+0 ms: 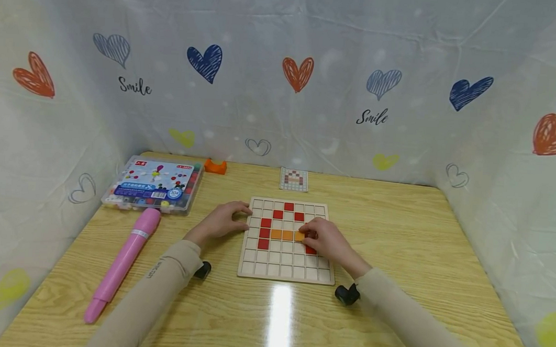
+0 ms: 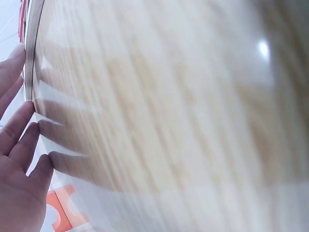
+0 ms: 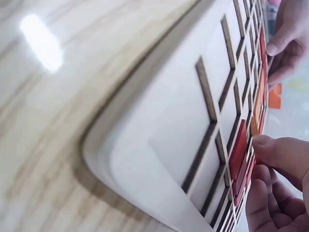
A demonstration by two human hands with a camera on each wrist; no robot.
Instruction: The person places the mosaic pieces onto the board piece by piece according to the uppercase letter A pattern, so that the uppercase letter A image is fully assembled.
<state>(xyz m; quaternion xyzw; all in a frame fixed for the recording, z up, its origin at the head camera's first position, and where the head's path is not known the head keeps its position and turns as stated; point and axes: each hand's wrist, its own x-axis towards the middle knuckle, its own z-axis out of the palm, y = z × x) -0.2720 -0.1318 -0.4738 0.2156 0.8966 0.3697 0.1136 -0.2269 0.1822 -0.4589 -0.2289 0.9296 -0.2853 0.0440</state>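
Note:
A square wooden grid board [image 1: 254, 269] lies on the table with red tiles [image 1: 263, 243] and a row of orange tiles [image 1: 282, 235] set in its cells. At the right end of that row, my right hand [image 1: 324, 239] pinches an orange tile [image 3: 255, 126] between thumb and fingers, right at its cell. The palm side covers part of the board's right edge and a red tile [image 1: 310, 250] there. Against the left edge of the board rests my left hand [image 1: 221, 221], its fingers spread and relaxed; its fingertips [image 2: 30, 107] reach the board's side.
Behind the board lies a small printed grid pattern card [image 1: 294, 179]. A clear plastic case [image 1: 152, 185] of coloured pieces stands at the back left, with an orange plastic piece [image 1: 215, 166] beside it. A pink stick-shaped object [image 1: 122, 265] lies to the left. Curtains [image 1: 295, 122] enclose the table.

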